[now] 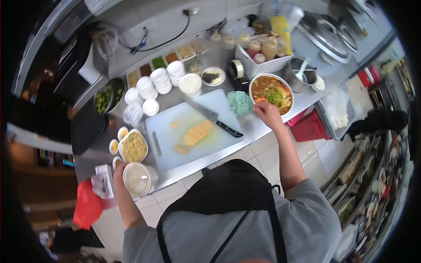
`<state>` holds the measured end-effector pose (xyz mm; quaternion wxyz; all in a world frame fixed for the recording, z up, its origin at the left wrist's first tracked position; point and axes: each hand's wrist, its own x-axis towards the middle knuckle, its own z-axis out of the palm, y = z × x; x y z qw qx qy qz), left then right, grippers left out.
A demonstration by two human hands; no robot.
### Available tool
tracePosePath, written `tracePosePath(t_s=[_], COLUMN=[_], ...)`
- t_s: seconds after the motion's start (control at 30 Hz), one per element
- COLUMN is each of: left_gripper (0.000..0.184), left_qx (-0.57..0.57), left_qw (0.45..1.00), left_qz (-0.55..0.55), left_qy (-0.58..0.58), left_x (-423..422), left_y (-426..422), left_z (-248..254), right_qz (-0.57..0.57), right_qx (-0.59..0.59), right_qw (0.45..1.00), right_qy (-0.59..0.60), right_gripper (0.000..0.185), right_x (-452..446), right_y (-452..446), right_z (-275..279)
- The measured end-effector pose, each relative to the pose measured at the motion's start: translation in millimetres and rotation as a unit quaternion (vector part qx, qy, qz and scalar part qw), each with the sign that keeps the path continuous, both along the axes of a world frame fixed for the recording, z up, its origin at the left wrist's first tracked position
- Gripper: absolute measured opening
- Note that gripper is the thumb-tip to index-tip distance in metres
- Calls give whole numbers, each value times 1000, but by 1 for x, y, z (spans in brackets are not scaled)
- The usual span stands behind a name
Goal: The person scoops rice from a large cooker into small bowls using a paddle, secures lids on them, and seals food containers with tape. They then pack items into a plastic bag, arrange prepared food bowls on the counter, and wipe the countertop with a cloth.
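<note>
My right hand [268, 112] is at the near rim of a white bowl [251, 89], its fingers drawn together; what they hold, if anything, is hidden. Brown saucy food with chopped greens [274, 94] fills that bowl. A crumpled green cloth [240, 103] lies just left of these fingers. On the other side, my left hand [119, 170] reaches between a round tub [138, 179] and a small white cup [116, 161]; its fingers are too hidden to read. Beyond it stand an oval dish of shredded food [133, 147] and egg halves [114, 146].
Sliced pale meat [196, 133] and a black-handled knife [228, 129] lie on a white cutting board [169, 155]. Stacked white cups [160, 81] stand behind it. A sauce-bottle basket [252, 68] and a metal pot [302, 79] occupy the right. A red bag [87, 204] hangs at left.
</note>
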<state>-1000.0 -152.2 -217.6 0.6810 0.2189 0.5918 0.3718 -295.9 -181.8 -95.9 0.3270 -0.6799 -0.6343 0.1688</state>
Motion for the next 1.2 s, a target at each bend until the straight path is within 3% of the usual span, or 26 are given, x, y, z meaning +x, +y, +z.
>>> tracePosePath(t_s=[0.1, 0.33, 0.47, 0.57, 0.67, 0.8, 0.97, 1.1, 1.2], left_gripper=[23, 28, 29, 34, 44, 45, 50, 50, 52], left_qx=[31, 14, 59, 116, 163, 204, 195, 141, 133], left_qw=[999, 998, 994, 980, 972, 967, 969, 977, 972], left_qz=[-7, 18, 45, 103, 124, 125, 144, 88, 51], left_qy=[-21, 52, 86, 128, 117, 93, -35, -132, -189], left_x=[-27, 5, -3, -8, 56, 149, 240, 305, 353], left_y=[11, 7, -6, -20, -32, -36, -20, 3, 15], left_z=[-23, 62, 99, 114, 161, 198, 163, 128, 115], right_qz=[-39, -80, -165, -287, -308, -278, -163, -156, -237], right_qx=[-7, 19, -3, -75, -133, -155, -234, -234, -166], right_qw=[999, 996, 984, 936, 905, 870, 813, 822, 855], right_qy=[-10, -21, -61, -190, -262, -377, -507, -495, -430], right_gripper=[16, 17, 19, 22, 22, 21, 20, 20, 19], right_x=[7, 56, 148, 240, 322, 338, 340, 351, 343], right_y=[-1, 16, 47, 80, 108, 133, 142, 131, 93], right_z=[14, 29, 27, 6, -26, -31, -16, 5, 28])
